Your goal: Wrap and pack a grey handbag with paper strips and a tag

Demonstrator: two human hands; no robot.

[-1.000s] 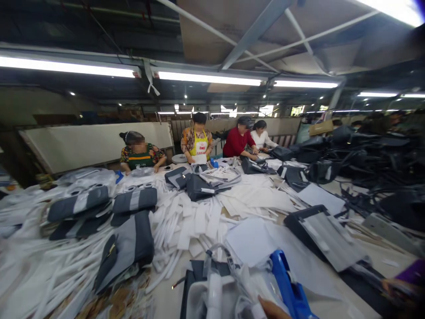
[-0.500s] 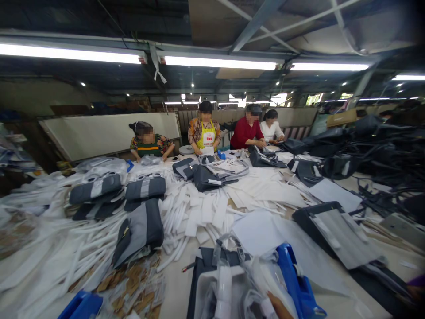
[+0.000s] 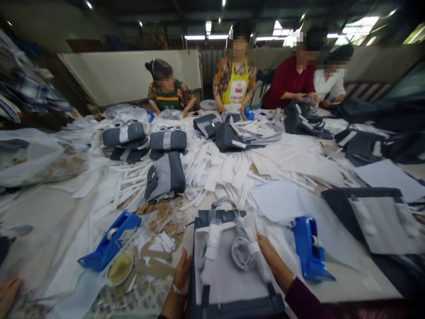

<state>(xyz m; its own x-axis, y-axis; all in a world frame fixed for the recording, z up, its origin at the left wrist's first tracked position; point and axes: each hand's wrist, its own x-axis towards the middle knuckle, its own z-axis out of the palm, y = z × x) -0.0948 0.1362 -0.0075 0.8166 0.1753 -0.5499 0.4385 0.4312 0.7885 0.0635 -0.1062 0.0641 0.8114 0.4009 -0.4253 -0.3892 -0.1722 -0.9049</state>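
A dark navy bag (image 3: 232, 277) with a pale grey front panel lies flat at the near table edge. Its handles (image 3: 244, 248) are wrapped in clear plastic and white paper. My left hand (image 3: 179, 283) grips the bag's left edge, fingers along the side. My right hand (image 3: 274, 263) holds the bag's right side, fingertips touching the plastic-wrapped handle. A dark purple sleeve covers my right forearm.
Blue tape dispensers stand to the left (image 3: 109, 241) and right (image 3: 310, 252) of the bag. White strips (image 3: 212, 170), paper sheets and grey bags (image 3: 166, 177) cover the table. Several people (image 3: 235, 77) work at the far side. Another hand (image 3: 7, 292) shows at bottom left.
The view has tilted down toward the near table edge. Both my hands have come into view on the bag, and the left tape dispenser now shows fully.
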